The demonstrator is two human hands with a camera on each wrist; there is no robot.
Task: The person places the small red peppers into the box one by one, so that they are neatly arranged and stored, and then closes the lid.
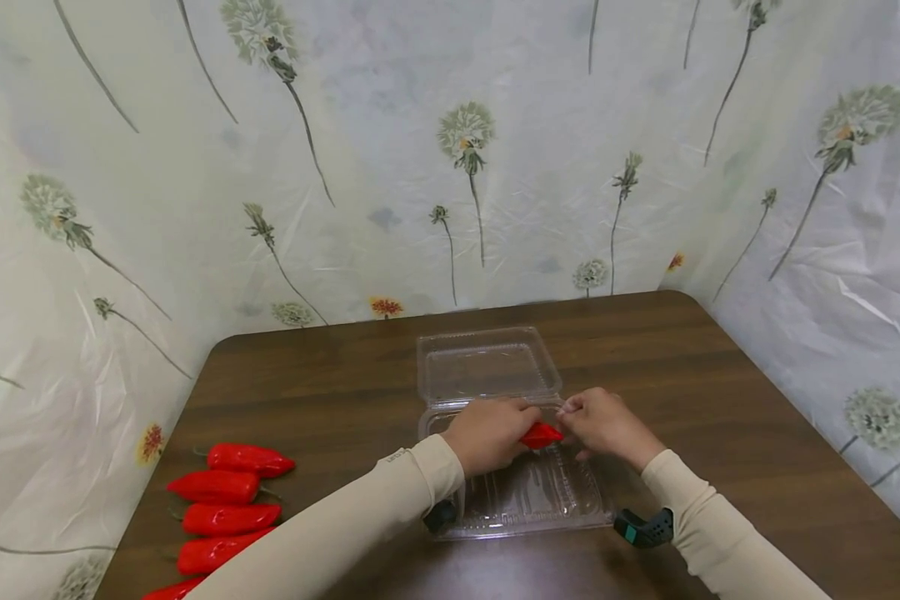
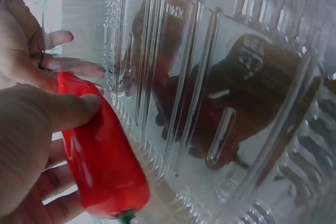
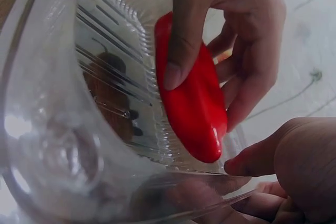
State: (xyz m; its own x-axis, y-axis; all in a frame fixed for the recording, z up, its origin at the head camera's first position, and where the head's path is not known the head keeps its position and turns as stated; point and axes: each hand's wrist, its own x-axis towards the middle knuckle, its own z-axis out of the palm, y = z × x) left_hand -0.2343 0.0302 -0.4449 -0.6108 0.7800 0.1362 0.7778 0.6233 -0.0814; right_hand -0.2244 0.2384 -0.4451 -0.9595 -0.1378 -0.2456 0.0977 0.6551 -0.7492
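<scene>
Gripping a red pepper (image 1: 542, 436) in the left hand (image 1: 491, 433), between thumb and fingers, above the base of an open clear plastic box (image 1: 521, 500). Pinching the box's edge near the pepper's tip with the right hand (image 1: 603, 425). Showing also five more peppers (image 1: 225, 519), lined up at left on a brown table (image 1: 720, 417).

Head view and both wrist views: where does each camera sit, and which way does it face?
Head: on the person's head, facing forward and down at the table; left hand, right hand and sleeves show.
Left wrist: on that wrist, facing the held red pepper and clear container; both hands show.
Right wrist: on that wrist, facing the container and the pepper; both hands show.
Both wrist views share the pepper.
</scene>
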